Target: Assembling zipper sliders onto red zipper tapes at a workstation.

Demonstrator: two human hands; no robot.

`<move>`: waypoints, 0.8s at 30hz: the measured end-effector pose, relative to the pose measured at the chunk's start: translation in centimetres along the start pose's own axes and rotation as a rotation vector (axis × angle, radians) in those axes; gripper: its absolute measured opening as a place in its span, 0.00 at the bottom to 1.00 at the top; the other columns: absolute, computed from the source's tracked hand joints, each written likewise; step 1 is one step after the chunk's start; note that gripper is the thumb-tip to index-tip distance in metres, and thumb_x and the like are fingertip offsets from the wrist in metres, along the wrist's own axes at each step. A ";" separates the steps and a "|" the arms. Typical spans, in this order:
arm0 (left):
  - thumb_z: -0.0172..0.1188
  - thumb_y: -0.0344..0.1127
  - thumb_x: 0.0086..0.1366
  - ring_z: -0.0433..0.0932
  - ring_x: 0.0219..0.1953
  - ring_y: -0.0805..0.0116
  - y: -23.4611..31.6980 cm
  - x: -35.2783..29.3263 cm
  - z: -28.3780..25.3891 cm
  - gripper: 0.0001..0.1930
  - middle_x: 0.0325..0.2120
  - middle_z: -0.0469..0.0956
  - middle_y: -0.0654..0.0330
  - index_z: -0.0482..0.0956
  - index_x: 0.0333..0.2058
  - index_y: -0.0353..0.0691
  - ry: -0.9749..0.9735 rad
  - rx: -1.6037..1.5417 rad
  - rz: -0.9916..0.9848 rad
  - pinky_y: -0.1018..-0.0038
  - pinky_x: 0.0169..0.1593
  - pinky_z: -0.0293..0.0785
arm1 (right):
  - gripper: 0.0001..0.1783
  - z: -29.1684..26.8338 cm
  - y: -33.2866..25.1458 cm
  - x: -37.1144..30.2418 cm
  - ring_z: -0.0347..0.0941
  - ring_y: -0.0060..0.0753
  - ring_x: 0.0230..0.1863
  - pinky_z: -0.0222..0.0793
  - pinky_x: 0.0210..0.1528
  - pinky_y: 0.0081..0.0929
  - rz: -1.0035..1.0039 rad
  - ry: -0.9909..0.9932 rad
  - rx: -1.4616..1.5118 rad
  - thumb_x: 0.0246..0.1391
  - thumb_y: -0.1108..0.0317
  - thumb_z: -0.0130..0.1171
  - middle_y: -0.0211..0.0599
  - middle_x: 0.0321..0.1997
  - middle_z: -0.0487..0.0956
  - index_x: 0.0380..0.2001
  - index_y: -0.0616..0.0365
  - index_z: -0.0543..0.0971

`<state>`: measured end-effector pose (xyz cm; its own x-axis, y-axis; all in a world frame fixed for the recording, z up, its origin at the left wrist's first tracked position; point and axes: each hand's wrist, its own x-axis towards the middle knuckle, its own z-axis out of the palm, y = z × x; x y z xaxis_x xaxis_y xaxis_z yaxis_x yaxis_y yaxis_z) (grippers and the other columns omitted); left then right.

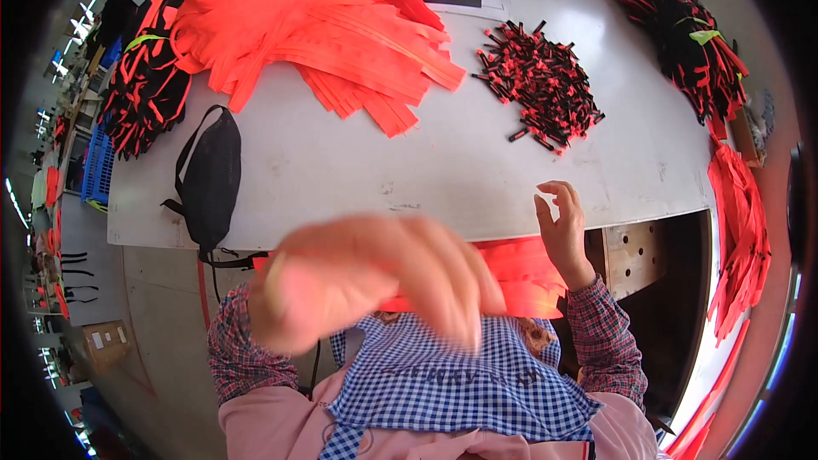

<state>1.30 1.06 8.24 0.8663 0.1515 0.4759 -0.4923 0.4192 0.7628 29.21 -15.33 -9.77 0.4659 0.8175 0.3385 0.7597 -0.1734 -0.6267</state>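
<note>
My left hand is raised close to the camera, above my lap, blurred by motion. Its fingers stretch out and droop to the right, with nothing visible in them. Over the table's front edge is my right hand, thumb and fingers apart in a loose curve and holding nothing that shows. Beyond it lies a pile of small black and red-orange pieces. Neon red-orange fabric strips lie across my lap, partly hidden behind the left hand.
A large heap of red-orange strips covers the back left of the white table. Black and red bundles sit at the far left, with another bundle at the far right. A black pouch rests near the left front edge.
</note>
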 end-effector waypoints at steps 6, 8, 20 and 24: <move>0.55 0.39 0.75 0.77 0.51 0.70 0.5 0.2 -20.1 0.15 0.45 0.80 0.59 0.79 0.48 0.32 0.830 0.918 -0.181 0.70 0.59 0.70 | 0.08 2.4 -0.7 2.8 0.74 0.48 0.47 0.71 0.48 0.37 -0.107 -0.041 0.016 0.56 0.77 0.62 0.43 0.43 0.78 0.40 0.60 0.77; 0.58 0.36 0.72 0.78 0.52 0.65 1.7 0.0 -27.9 0.14 0.46 0.81 0.57 0.79 0.49 0.33 0.902 1.168 -0.198 0.70 0.59 0.71 | 0.09 2.8 -0.7 3.1 0.74 0.51 0.48 0.71 0.51 0.41 -0.104 -0.073 0.023 0.56 0.76 0.62 0.44 0.43 0.79 0.40 0.60 0.77; 0.66 0.57 0.61 0.60 0.70 0.48 9.2 9.8 -51.2 0.43 0.66 0.65 0.46 0.63 0.67 0.38 0.903 2.572 -0.418 0.38 0.71 0.49 | 0.09 3.8 -0.7 7.0 0.74 0.50 0.45 0.71 0.48 0.42 -0.069 -0.127 -0.033 0.52 0.80 0.63 0.42 0.39 0.79 0.36 0.60 0.77; 0.67 0.66 0.56 0.63 0.68 0.52 10.4 9.2 -53.2 0.48 0.63 0.69 0.46 0.65 0.65 0.36 0.812 2.324 -0.810 0.39 0.71 0.47 | 0.09 4.3 -0.6 8.6 0.74 0.50 0.45 0.71 0.47 0.43 -0.079 -0.143 -0.050 0.51 0.81 0.63 0.42 0.39 0.79 0.36 0.60 0.77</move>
<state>8.58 54.44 -2.71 0.4334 0.8576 0.2769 0.8986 -0.4347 -0.0600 30.86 -5.80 -9.52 0.3373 0.8989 0.2795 0.8146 -0.1299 -0.5653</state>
